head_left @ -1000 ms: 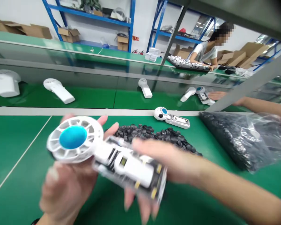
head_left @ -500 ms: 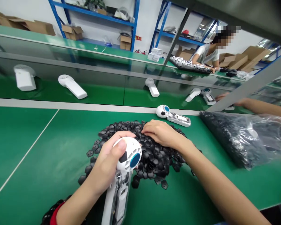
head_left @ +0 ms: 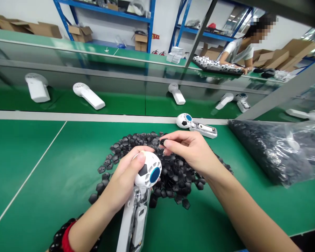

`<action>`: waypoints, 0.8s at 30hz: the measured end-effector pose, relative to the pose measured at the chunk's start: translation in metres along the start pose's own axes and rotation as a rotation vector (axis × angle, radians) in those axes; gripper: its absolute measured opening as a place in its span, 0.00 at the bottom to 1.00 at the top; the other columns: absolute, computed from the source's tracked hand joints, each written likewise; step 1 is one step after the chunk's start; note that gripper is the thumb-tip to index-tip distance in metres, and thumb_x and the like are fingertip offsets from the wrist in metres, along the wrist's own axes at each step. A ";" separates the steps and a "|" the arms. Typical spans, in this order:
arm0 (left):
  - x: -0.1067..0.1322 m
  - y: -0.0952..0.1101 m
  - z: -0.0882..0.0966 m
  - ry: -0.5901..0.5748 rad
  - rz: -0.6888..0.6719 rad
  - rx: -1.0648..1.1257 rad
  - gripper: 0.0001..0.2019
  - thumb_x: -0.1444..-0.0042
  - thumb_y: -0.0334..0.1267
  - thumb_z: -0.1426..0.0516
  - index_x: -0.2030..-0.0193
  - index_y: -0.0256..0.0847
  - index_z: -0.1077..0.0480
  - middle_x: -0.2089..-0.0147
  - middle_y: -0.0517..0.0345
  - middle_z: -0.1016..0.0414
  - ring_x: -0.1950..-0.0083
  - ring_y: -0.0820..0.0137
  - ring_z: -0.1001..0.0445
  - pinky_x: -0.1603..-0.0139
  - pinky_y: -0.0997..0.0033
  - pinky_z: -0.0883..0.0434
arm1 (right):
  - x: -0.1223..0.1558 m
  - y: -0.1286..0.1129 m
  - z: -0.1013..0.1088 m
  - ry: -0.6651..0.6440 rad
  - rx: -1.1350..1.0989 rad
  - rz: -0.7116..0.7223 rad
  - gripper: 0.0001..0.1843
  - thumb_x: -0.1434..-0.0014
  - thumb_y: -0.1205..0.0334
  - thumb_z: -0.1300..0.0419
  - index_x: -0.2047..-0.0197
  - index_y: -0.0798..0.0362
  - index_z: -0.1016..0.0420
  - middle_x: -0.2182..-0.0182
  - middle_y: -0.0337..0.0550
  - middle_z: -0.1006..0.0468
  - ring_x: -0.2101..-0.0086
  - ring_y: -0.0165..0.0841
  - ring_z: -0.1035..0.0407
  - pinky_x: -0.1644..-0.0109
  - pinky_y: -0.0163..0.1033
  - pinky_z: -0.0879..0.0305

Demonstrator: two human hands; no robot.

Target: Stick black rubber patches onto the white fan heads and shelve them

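My left hand (head_left: 128, 171) is wrapped round the ball-shaped head of a white handheld fan (head_left: 149, 171), which has a blue disc and black pentagon patches. Its handle (head_left: 136, 217) points down toward me, with the inside showing through an uncovered side. Between the thumb and forefinger of my right hand (head_left: 186, 148) is a small black pentagon piece (head_left: 162, 141), held just above a heap of black pentagon pieces (head_left: 173, 175). The heap lies behind and to the right of the held fan.
A second fan (head_left: 196, 125) lies behind the heap. To the right is a clear plastic bag (head_left: 273, 154) full of black pieces. White fans (head_left: 89, 96) lie along the green strip beyond the pale ledge. A person (head_left: 236, 52) leans over a tray at the back.
My right hand has lifted from the heap and turned, with a black pentagon piece now in its fingers. The co-worker's arm at the right has gone out of view.
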State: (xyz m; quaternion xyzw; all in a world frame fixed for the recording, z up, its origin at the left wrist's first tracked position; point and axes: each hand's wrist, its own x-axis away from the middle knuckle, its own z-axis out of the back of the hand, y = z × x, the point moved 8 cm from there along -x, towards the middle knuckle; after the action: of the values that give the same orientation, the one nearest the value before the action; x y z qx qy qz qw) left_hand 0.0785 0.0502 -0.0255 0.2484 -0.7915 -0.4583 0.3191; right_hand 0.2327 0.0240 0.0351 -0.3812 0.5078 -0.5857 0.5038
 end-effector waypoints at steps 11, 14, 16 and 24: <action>0.003 0.018 0.012 0.180 -0.189 -0.005 0.14 0.37 0.49 0.43 0.54 0.44 0.23 0.58 0.59 0.19 0.60 0.70 0.23 0.61 0.78 0.27 | 0.041 -0.052 -0.038 -0.043 0.423 0.705 0.13 0.36 0.71 0.41 0.50 0.62 0.21 0.55 0.51 0.16 0.54 0.35 0.21 0.48 0.38 0.25; 0.007 0.025 0.014 0.192 -0.247 -0.038 0.12 0.36 0.47 0.43 0.55 0.44 0.22 0.54 0.59 0.19 0.56 0.68 0.22 0.57 0.75 0.26 | 0.049 -0.049 -0.040 -0.022 0.426 0.791 0.18 0.37 0.62 0.35 0.46 0.61 0.25 0.53 0.54 0.17 0.51 0.39 0.22 0.47 0.43 0.25; 0.008 0.029 0.014 0.187 -0.288 -0.084 0.12 0.35 0.45 0.45 0.54 0.45 0.22 0.53 0.59 0.19 0.53 0.68 0.22 0.54 0.75 0.26 | 0.053 -0.046 -0.044 0.006 0.479 0.834 0.22 0.35 0.56 0.34 0.44 0.62 0.27 0.51 0.57 0.18 0.48 0.40 0.23 0.45 0.45 0.26; 0.014 0.040 0.016 0.185 -0.378 -0.265 0.12 0.32 0.44 0.48 0.54 0.46 0.24 0.51 0.59 0.20 0.51 0.68 0.24 0.51 0.75 0.27 | 0.058 -0.037 -0.054 0.055 0.524 0.879 0.28 0.34 0.50 0.36 0.40 0.62 0.31 0.50 0.58 0.19 0.47 0.40 0.25 0.42 0.44 0.28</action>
State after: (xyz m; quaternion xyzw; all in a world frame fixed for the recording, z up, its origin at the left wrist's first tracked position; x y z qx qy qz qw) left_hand 0.0533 0.0675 0.0076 0.3890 -0.6314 -0.5848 0.3286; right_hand 0.1621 -0.0218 0.0571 0.0229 0.4694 -0.4358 0.7676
